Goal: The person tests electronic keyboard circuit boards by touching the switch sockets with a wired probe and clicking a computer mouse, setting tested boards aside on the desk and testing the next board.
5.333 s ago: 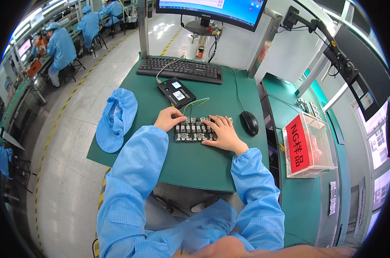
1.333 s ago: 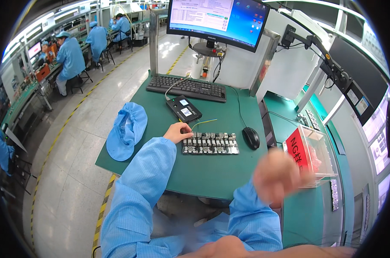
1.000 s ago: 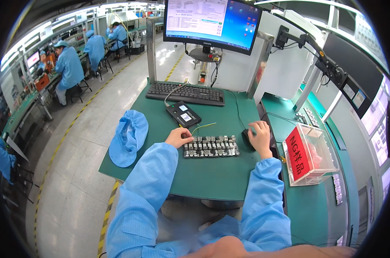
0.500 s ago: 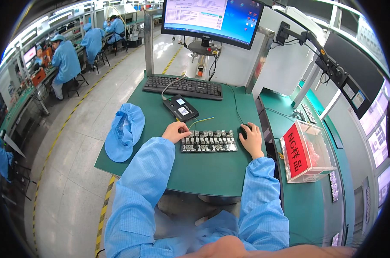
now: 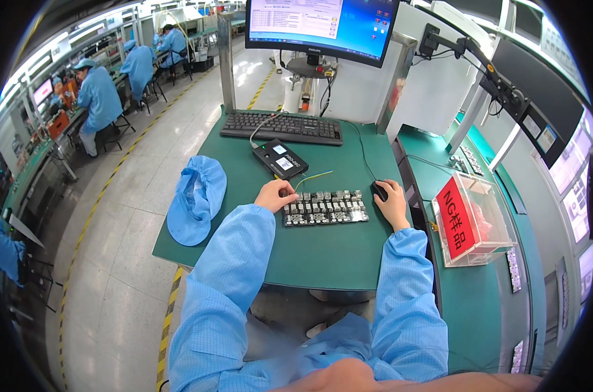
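A panel of several small circuit boards point(image 5: 326, 209) with metal-cased connectors lies flat on the green table point(image 5: 322, 261). My left hand point(image 5: 275, 196) rests at the panel's upper left corner, thumb and fingers pinched together. Whatever sits between those fingertips is too small to make out. A thin yellow and blue wire point(image 5: 317, 174) curves down to them. Over on the right, my right hand point(image 5: 392, 202) is wrapped round a black computer mouse point(image 5: 378, 191). Just beyond my left hand lies a black box-shaped device point(image 5: 280, 159) with two light patches and a grey cable.
Behind the device is a black keyboard point(image 5: 281, 128), below a monitor point(image 5: 319, 29) on a stand. A blue cloth cap point(image 5: 197, 199) lies at the table's left edge. A clear box with a red label point(image 5: 458, 219) stands on the right-hand bench. Other people in blue sit far left.
The whole view has shifted slightly. Both hands keep their places at the panel and the mouse. On the monitor, green round marks have turned yellow or pale.
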Action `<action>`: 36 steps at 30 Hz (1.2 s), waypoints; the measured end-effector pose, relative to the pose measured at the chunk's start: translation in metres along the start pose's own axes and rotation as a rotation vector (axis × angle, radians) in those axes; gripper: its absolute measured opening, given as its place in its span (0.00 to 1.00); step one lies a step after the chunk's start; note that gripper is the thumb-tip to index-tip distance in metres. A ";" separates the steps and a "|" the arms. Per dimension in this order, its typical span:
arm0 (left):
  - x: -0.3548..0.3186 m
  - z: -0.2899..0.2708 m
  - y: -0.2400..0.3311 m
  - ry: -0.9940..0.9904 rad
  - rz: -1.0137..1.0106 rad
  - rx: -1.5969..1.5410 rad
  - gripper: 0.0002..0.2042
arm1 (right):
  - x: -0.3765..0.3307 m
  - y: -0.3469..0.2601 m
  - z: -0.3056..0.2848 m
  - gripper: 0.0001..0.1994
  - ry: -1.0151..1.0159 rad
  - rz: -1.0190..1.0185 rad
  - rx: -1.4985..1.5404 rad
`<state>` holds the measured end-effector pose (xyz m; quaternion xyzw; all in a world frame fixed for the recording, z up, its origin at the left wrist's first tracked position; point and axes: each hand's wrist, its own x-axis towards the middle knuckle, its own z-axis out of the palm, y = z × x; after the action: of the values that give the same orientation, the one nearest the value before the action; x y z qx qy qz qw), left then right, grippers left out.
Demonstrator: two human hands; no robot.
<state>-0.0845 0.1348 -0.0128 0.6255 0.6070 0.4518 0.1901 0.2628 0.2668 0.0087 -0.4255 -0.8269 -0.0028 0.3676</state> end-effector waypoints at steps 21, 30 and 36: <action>-0.002 0.000 0.001 0.011 0.016 0.008 0.10 | -0.003 0.003 0.004 0.17 0.080 -0.065 -0.102; -0.002 -0.001 0.000 0.024 0.025 -0.003 0.10 | -0.002 -0.007 -0.002 0.22 0.009 -0.012 0.018; -0.001 0.000 -0.001 0.017 0.024 -0.008 0.09 | -0.002 0.003 0.003 0.20 -0.005 -0.036 -0.010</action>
<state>-0.0852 0.1342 -0.0135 0.6281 0.5993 0.4619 0.1819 0.2639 0.2683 0.0044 -0.4124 -0.8354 -0.0124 0.3631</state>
